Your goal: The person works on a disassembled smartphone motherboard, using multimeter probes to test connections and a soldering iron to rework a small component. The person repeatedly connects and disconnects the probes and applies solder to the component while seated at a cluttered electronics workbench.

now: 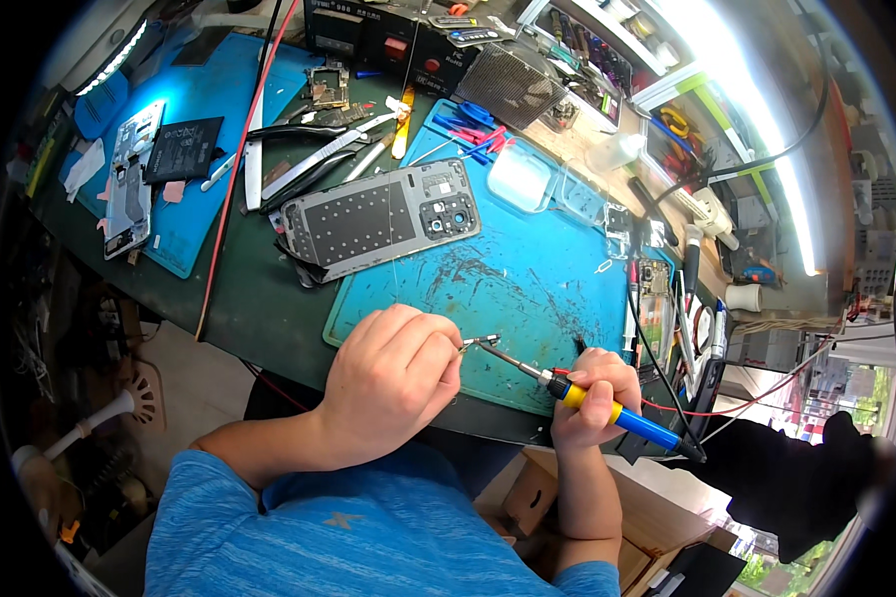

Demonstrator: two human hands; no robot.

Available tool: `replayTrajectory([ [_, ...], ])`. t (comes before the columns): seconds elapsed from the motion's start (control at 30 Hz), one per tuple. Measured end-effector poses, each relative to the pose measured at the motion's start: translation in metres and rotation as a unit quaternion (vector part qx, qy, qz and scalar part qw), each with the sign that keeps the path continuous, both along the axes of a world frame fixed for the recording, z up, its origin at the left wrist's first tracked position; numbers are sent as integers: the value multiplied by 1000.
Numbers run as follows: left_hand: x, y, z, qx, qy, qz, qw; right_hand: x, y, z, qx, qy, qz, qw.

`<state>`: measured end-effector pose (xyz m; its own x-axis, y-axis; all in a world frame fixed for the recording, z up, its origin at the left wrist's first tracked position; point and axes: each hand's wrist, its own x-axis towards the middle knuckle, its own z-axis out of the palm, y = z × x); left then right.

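Note:
My right hand (595, 396) grips a soldering iron (647, 430) with a blue and yellow handle, its metal shaft pointing up and left over the blue mat (458, 298). Close to the iron's tip is a small, thin dark-and-silver part (481, 340), which sticks out from the fingers of my left hand (393, 383). Those fingers are closed, and most of what they hold is hidden behind them. Whether the tip touches the part I cannot tell. Beyond my left hand lies a grey phone body (378, 219) with a camera cluster and a dotted dark panel.
Pliers (309, 164) and other hand tools lie behind the phone. An opened phone (131, 184) and a black battery (183, 149) rest at far left. A clear plastic box (521, 177) stands at the back. A red cable (237, 169) crosses the left; a circuit board (655, 284) lies right.

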<state>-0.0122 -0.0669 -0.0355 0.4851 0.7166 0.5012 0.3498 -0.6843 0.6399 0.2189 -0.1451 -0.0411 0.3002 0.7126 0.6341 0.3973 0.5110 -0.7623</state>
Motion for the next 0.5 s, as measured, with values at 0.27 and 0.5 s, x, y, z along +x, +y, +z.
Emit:
replayTrajectory([
  [0.27,0,0,-1,0,-1,1,1000,-5,-1,3,-33,-15,-18,999],
  [0.5,0,0,-1,0,-2,0,1000,-5,0,3,-32,-15,-22,999],
])
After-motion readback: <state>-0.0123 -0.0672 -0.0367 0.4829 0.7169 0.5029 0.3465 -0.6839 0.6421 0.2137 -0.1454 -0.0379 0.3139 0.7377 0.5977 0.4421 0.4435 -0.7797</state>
